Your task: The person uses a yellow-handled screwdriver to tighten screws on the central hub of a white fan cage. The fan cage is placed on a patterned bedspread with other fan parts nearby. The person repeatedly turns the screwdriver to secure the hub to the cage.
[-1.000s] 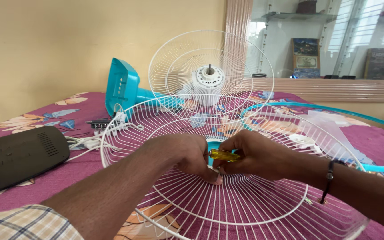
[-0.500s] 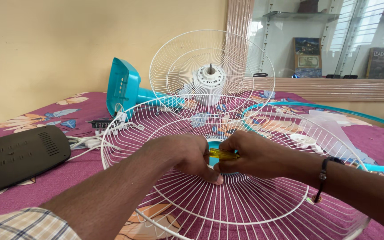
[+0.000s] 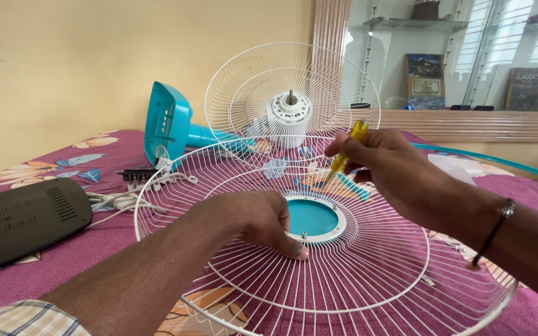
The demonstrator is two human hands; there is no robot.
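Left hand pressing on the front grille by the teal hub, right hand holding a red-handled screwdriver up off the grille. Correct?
One slip: the screwdriver in the right hand has a yellow handle, not red, as the head view shows. The rest holds: the left hand presses on the front grille by the teal hub.

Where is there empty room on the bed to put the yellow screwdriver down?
Bare purple bedspread shows between the dark flat box and the white fan grille. It's crowded behind, where white cables and the teal fan base lie.
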